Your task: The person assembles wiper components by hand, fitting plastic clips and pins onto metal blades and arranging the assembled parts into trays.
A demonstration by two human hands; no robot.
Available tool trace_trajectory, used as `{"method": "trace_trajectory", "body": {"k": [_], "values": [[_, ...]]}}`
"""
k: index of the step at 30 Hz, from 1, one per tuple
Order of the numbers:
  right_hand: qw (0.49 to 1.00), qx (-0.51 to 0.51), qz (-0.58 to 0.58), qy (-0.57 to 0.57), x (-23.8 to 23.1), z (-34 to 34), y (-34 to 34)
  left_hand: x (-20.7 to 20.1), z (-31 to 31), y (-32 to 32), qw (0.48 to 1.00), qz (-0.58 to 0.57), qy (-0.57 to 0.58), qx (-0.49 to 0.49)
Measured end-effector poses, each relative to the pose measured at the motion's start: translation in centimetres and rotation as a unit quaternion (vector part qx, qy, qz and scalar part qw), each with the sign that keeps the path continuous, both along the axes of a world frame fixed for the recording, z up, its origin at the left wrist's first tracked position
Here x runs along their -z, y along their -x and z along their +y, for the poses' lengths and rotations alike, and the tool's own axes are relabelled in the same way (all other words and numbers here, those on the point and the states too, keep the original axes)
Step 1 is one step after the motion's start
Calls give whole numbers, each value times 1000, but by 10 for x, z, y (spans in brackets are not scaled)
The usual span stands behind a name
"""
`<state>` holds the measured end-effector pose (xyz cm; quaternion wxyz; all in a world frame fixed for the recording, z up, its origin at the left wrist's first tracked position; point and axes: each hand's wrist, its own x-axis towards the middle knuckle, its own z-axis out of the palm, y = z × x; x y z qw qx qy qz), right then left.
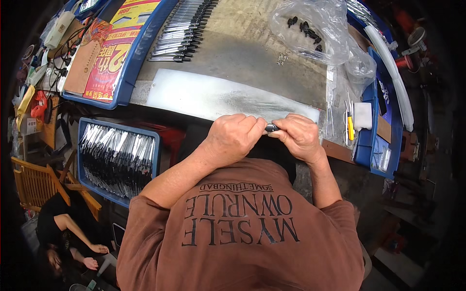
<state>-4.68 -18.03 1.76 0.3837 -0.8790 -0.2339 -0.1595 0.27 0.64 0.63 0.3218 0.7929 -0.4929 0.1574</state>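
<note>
My left hand (pixel 236 137) and my right hand (pixel 300 137) meet at the front edge of the workbench. Both are closed, thumbs and fingers pinching a small black part (pixel 272 127) between them. Only a short, rounded, shiny piece of it shows; the fingers hide the rest, so its exact kind is unclear. Just beyond the hands lies a whitish translucent sheet (pixel 194 94) with dark smudges on its right side. Near my right hand are a yellow-handled tool (pixel 350 127) with a thin metal shaft and a white block (pixel 362 116).
Slim silver-and-black pieces (pixel 179 39) lie in a row at the back. A clear plastic bag (pixel 330 48) holds black parts, near tiny metal pieces (pixel 282 58). Blue trays (pixel 158 160) flank me, one full of slim pieces. Another person's hand (pixel 100 249) shows at lower left.
</note>
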Motion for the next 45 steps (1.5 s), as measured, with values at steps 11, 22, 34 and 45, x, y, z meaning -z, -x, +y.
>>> {"method": "trace_trajectory", "body": {"k": [11, 22, 34, 45], "values": [[1000, -22, 8, 7, 0, -5, -4, 0, -1, -2, 1000, -8, 9, 5], [1000, 14, -16, -15, 9, 2, 0, 3, 2, -2, 1000, -12, 11, -2], [999, -40, 24, -3, 2, -8, -3, 3, 1, 1, 1000, -8, 19, 14], [999, 22, -13, -23, 8, -4, 2, 3, -2, -1, 999, -32, 15, 3]]}}
